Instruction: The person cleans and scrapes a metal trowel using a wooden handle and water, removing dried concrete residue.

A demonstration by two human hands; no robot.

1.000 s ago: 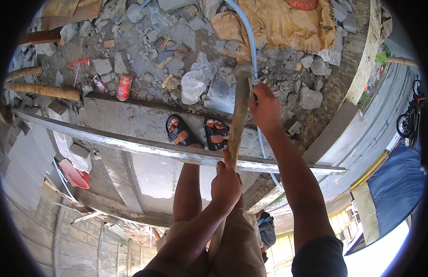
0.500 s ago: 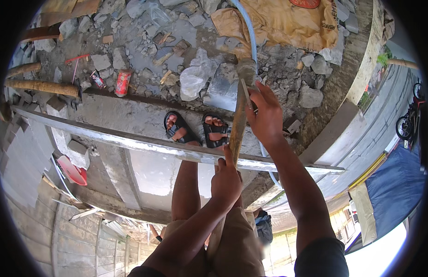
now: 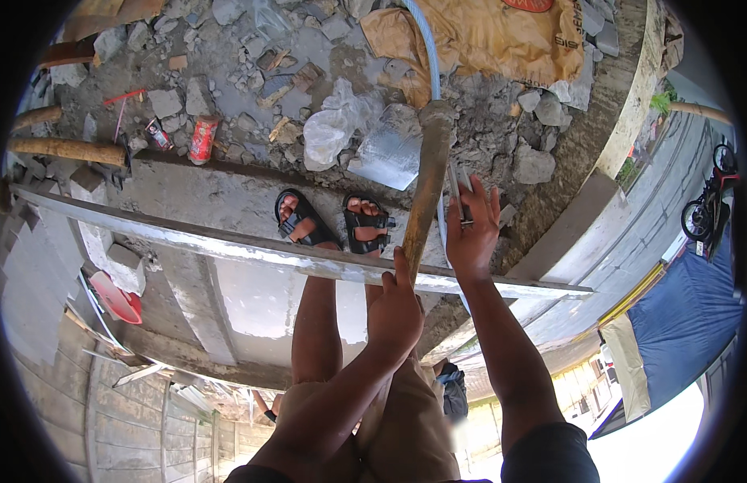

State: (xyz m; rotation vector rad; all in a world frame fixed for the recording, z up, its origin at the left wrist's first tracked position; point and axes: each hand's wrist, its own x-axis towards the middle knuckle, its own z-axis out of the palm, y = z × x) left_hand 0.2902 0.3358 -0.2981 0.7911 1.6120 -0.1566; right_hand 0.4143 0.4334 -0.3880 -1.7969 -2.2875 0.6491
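Note:
My left hand [image 3: 395, 316] is closed round a brown wooden pole [image 3: 429, 173], its index finger lying along the wood. The pole slants up and away from me. Its thick, grey-crusted far end rests by the rubble, and its lower part is hidden behind my hand and arm. To the right of the pole, my right hand [image 3: 473, 231] holds a thin grey flat tool [image 3: 455, 187], with the fingers partly stretched. Most of the tool is hidden by the hand, so its kind is unclear. A long grey straight bar [image 3: 204, 240] runs crosswise, near my left hand.
My sandalled feet [image 3: 365, 221] stand on a concrete ledge. Beyond lie rubble, a clear plastic bag [image 3: 329, 133], a red can [image 3: 203, 139], a tan sack [image 3: 502, 36] and a blue hose [image 3: 424, 40]. Wooden poles [image 3: 68, 150] jut in at left; a motorcycle [image 3: 710, 197] stands at right.
My right hand has moved down and away from the pole to its right, carrying the thin grey tool. My left hand keeps its grip on the pole. The view has shifted slightly.

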